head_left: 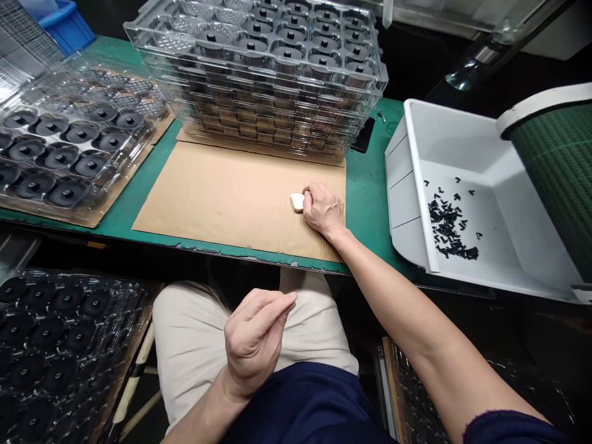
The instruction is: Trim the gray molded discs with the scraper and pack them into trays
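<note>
Block [296, 201], small and cream-coloured, sits on the cardboard [222, 197] near its right edge, and that's where the action is. The right hand [324, 211] rests knuckles-up on the cardboard with the fingers curled in tight, and the tips are clamped on the block's right end, so most of the block pokes out to the left. The arm reaches in from the lower right, across the bench edge.

The left hand [255, 340] is off the bench altogether, hovering over the lap [194, 333]. Thumb and forefinger are pinched together and the other fingers are folded in loosely. Can't tell if there's anything between the tips, it'd be too tiny to see.

Around it: the cardboard lies on a green mat [365, 185]. At the back edge of the cardboard there's a tall stack [259, 86] of clear trays with round black parts in the pockets. Off to the left, another clear tray [69, 145] with the same black discs sits on its own bit of cardboard. To the right, well apart from the block, is a white bin [462, 142] with a scatter of little black bits [448, 225] on its floor, and a green mesh drum [559, 166] just beside it. More loaded trays [50, 351] sit below the bench on the left.
</note>
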`<state>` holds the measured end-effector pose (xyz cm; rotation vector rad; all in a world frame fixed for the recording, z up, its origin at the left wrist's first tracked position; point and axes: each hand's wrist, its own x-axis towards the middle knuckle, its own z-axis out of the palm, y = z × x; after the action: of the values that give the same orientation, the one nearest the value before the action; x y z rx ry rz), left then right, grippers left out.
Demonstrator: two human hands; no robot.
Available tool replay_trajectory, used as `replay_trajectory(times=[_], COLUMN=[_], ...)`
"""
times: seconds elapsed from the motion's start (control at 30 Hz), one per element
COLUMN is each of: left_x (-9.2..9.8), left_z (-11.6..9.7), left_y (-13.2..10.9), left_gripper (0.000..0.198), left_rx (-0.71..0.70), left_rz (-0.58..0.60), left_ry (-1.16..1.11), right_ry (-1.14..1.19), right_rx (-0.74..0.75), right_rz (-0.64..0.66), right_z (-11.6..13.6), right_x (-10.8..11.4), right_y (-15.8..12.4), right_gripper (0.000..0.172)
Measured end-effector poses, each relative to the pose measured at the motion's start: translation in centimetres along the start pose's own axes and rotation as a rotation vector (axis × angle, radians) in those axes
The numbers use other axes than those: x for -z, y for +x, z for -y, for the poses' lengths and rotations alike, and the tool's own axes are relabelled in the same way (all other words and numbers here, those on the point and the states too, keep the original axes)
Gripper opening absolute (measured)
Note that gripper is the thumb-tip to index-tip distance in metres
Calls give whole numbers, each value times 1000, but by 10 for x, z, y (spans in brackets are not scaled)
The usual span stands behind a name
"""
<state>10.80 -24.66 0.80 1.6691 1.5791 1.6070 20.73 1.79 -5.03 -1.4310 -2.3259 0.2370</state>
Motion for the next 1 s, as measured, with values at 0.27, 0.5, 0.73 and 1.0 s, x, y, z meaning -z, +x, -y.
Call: replay_trajectory(times=[0.27, 0.5, 0.73, 1.0], left_x=[8, 13, 11, 4], left_z=[3, 6, 5, 0], left_y=[3, -3, -3, -3], left_gripper=[42, 41, 41, 40], left_rx=[-277, -344, -338, -255], left_rz=[61, 92, 84, 46], left_ry=[254, 277, 271, 250], right_ry=[-15, -24, -27, -37], right_rx=[10, 18, 8, 16], right_rz=[-2, -7, 8, -5], right_z=[-1, -3, -3, -5], right_x=[0, -2, -1, -3], right_y=[0, 0, 0, 0], right_gripper=[24, 27, 25, 24])
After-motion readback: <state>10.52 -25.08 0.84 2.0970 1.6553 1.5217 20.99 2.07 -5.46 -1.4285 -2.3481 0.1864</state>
